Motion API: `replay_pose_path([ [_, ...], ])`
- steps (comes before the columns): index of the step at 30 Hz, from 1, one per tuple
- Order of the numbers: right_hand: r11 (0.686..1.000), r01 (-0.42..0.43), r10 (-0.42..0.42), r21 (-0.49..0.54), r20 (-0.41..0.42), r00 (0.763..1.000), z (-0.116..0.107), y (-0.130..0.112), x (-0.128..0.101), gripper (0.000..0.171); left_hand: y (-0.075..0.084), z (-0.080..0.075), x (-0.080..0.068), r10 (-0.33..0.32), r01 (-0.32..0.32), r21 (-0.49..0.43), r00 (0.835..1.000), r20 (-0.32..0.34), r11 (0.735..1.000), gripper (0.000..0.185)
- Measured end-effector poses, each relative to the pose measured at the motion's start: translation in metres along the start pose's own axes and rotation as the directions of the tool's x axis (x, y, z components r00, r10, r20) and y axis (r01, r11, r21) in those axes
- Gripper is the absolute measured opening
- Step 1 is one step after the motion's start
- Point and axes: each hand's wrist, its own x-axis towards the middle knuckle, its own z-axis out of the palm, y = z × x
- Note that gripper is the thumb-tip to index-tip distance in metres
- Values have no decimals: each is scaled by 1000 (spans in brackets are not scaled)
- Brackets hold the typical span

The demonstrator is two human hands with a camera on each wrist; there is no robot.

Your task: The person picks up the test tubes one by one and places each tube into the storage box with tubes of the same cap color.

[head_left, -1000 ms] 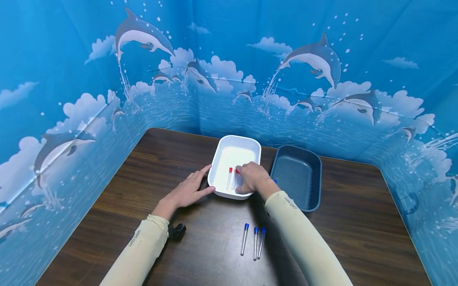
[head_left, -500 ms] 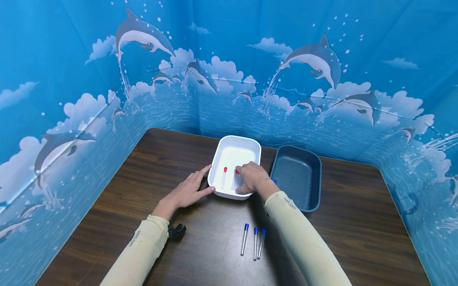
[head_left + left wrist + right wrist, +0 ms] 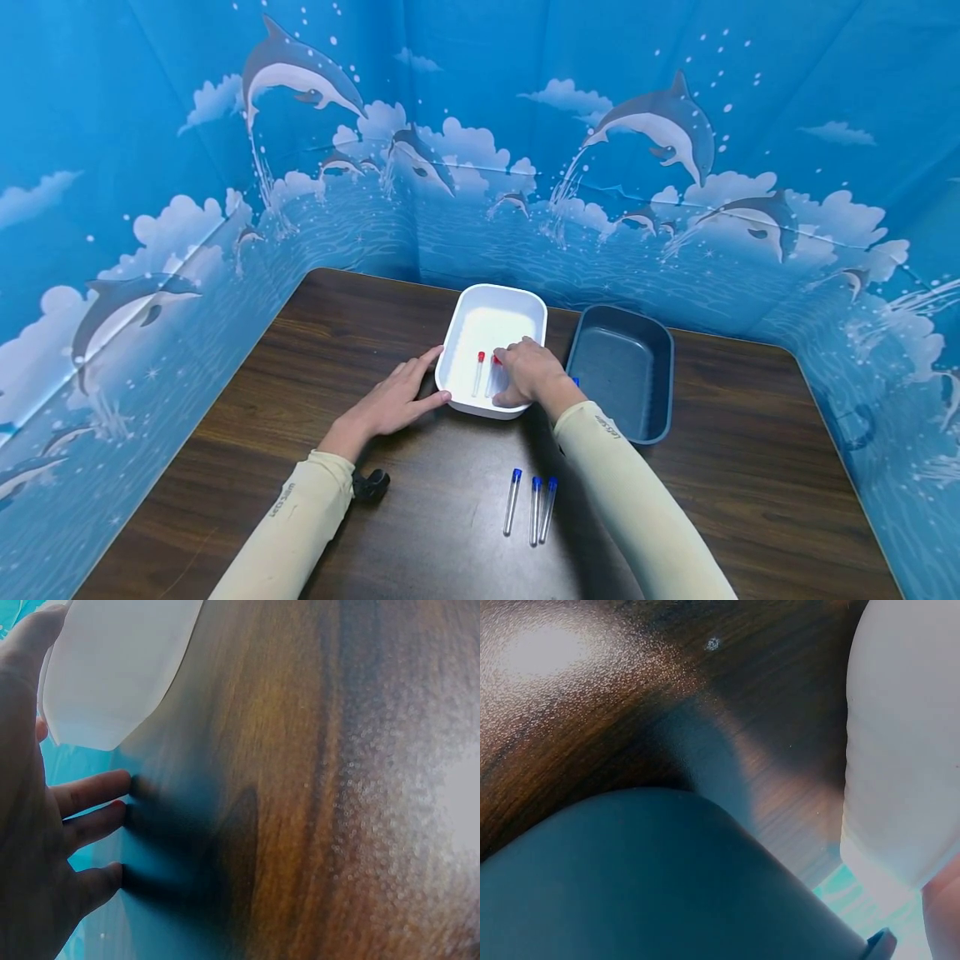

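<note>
- The left hand is laid flat on the table, left of centre in the head view, its fingers straight and spread; the thumb and forefinger touch the near left corner of the white tray.
- In the left wrist view, the left hand is seen at the left edge, fingers outstretched on the wood, with the white tray in the upper left.
- The right hand is reached into the near right part of the white tray, at the centre of the head view. Its fingers are bent over a red-capped tube; whether the tube is pinched or only touched cannot be told.
- A second red-capped tube is seen lying loose in the tray, just left of the first.
- Three blue-capped tubes are laid side by side on the table, below centre.
- A dark blue tray is set just right of the white one; a blue cap shows between it and the right wrist.
- In the right wrist view the dark blue tray fills the lower left and the white tray the right.
</note>
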Motion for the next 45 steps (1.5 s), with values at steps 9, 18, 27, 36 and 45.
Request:
replay_pose_path([
  [9, 1000, 2, -2, 4, -9, 1000, 0, 0, -1, 86, 1, 0, 0, -7, 7, 0, 1000, -1, 1000, 86],
  [18, 999, -5, 7, 42, -36, 999, -1, 2, -5, 83, 0, -1, 0, 0, 0, -2, 1000, -6, 1000, 87],
  [27, 994, 28, -9, 105, -175, 985, 0, 7, -17, 75, 0, 0, -1, 7, -7, -5, 1000, -8, 1000, 87],
  [36, 969, 25, 69, 245, -364, 929, 1, 9, -42, 72, -1, 2, -1, 27, -27, 5, 999, -29, 1000, 87],
  [45, 948, 56, 111, 312, -491, 864, 4, 5, -75, 66, -2, 3, -1, 18, -17, 12, 999, -35, 1000, 86],
])
